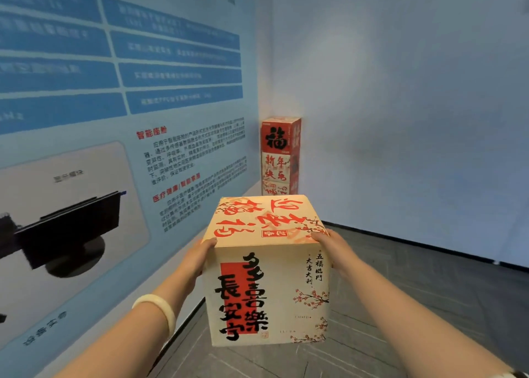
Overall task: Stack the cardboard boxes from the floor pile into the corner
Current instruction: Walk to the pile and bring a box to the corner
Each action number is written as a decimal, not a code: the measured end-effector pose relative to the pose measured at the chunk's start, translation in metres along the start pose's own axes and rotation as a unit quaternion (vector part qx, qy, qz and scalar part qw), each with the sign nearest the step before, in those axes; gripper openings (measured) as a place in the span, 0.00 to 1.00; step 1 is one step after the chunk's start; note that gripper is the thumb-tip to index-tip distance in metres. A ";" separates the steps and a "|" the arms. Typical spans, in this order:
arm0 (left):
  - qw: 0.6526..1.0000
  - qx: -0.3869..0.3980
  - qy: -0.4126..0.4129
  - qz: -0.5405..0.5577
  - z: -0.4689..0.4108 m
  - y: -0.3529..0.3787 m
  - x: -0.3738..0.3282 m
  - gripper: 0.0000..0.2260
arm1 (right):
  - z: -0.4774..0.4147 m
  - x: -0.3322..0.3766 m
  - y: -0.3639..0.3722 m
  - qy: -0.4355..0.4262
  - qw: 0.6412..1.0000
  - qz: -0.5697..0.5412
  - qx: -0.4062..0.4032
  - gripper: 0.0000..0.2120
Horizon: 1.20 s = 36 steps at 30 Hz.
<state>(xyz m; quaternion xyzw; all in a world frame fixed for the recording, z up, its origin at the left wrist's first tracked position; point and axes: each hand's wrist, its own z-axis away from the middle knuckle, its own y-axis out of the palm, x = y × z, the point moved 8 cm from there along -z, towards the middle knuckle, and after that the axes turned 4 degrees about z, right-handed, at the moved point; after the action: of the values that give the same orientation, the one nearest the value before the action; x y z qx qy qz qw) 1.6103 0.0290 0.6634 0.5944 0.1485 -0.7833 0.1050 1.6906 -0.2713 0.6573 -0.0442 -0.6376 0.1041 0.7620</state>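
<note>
At near centre, held off the dark floor (415,291): cardboard box (269,277), cream, with red brush characters on the top face and black characters over a red bar on the near face. Plum-blossom print along the right edge. Upright, near face turned toward the camera.

Grip, left hand (197,259): pressed against the box's left face near the top edge, thumb hooked over the top corner, fingers hidden behind the box. Pale bangle (160,306) on the left wrist.

Grip, right hand (333,249): mirrored on the right face, thumb laid on the top edge, fingers likewise out of sight. Clamped between both hands, with no other support visible.

Far centre, in the corner: stack of boxes (279,157), three visible levels. Red box with a black character on top, cream box with red characters below, lowest box partly hidden behind the held box's top face. Standing straight, close to both walls; contact with the walls not determinable.

Left side: wall poster (114,120), blue panels with blurred text, red headings, and a printed picture of a black monitor (71,228) near the left edge. Running from near left to the corner, just beside the left forearm.

Right side and far: plain pale wall (415,120), dark baseboard (415,241) along its foot.

Floor between held box and stack: hidden behind the box.
</note>
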 end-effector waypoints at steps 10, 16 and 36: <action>0.995 0.104 -0.009 -0.001 -0.144 0.132 -0.025 0.10 | -0.128 -0.025 -0.086 0.035 0.993 -0.048 -0.099 0.13; 0.991 0.129 -0.012 -0.015 -0.247 0.206 -0.052 0.10 | -0.238 -0.023 -0.126 0.059 0.991 -0.058 -0.103 0.11; 0.969 0.237 -0.005 -0.067 -0.643 0.355 -0.133 0.13 | -0.590 0.009 -0.151 0.113 0.977 -0.037 -0.177 0.05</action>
<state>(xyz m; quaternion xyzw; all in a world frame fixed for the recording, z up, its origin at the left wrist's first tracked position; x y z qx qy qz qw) 2.3459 -0.0741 0.5924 0.5873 -0.0025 -0.8043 -0.0905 2.2865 -0.3783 0.5885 -0.1669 -0.5567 -0.0444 0.8126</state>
